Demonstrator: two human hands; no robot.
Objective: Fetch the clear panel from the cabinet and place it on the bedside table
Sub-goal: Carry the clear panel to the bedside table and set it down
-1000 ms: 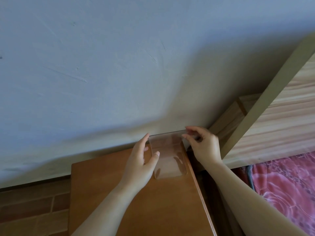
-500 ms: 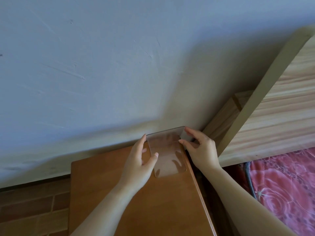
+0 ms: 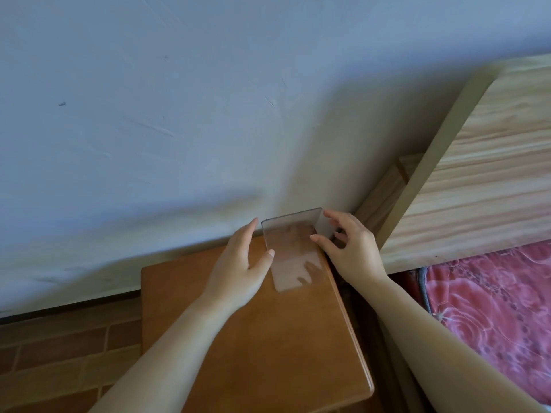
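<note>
The right hand has slid down the panel's right edge. Both it and the left hand pinch the panel, standing tilted on the table.

The bare left forearm and bare right forearm reach forward. The left hand and right hand each pinch a side edge of the clear, round-cornered plastic panel between thumb and fingers.

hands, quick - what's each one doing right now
left hand: holds the clear panel by its left edge, thumb on the front
right hand: pinches the clear panel's right edge, thumb in front, fingers behind
</note>
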